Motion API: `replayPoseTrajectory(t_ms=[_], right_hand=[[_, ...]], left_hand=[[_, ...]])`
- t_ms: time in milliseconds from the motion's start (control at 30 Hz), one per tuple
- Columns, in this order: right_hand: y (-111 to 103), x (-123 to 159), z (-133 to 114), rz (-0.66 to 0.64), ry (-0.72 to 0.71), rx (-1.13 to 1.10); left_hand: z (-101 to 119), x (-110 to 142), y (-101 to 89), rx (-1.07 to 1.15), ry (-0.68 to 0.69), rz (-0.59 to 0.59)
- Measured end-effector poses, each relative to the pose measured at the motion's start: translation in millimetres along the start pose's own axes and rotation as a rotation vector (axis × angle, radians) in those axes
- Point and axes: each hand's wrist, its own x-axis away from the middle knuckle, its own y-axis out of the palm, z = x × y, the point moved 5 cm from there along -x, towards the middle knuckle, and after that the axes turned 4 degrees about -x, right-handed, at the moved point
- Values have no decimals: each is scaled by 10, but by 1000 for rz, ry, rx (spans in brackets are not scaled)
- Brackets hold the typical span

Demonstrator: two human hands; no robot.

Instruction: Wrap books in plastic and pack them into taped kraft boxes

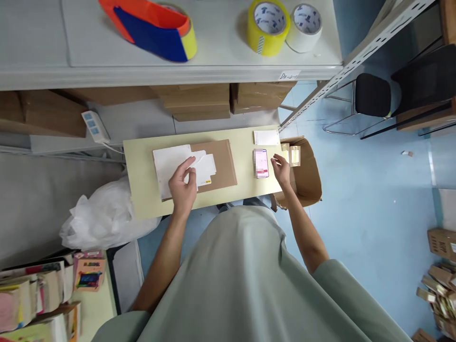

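My left hand rests on a flat white die-cut box blank, which lies on a stack of brown cardboard sheets on the small cream table. Its fingers are curled, pinching a white flap. My right hand hovers at the table's right edge, fingers loosely spread and holding nothing, between a phone with a lit pink screen and an open cardboard carton that holds small yellowish boxes. A white slip lies behind the phone.
A grey shelf above holds an orange-and-blue tape dispenser, a yellow tape roll and a white one. Brown cartons sit under it. A white plastic bag lies left, a black chair right.
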Motion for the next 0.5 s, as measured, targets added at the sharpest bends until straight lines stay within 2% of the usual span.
replayPoseTrajectory(t_ms=[100, 200, 267, 367, 433, 500], right_hand=[[-69, -420, 190, 34, 4, 28], [-74, -807, 419, 34, 39, 65], [-45, -1017, 573, 17, 76, 70], [46, -1230, 757, -38, 114, 84], [117, -1299, 841, -61, 129, 74], [184, -1317, 895, -73, 143, 42]], left_hand=[[298, -20, 618, -39, -16, -144], [386, -82, 1327, -71, -55, -278], [320, -162, 1816, -71, -96, -338], [101, -337, 2494, -120, -146, -396], [-80, -473, 2858, -185, -165, -421], [-259, -603, 3122, -232, -182, -427]])
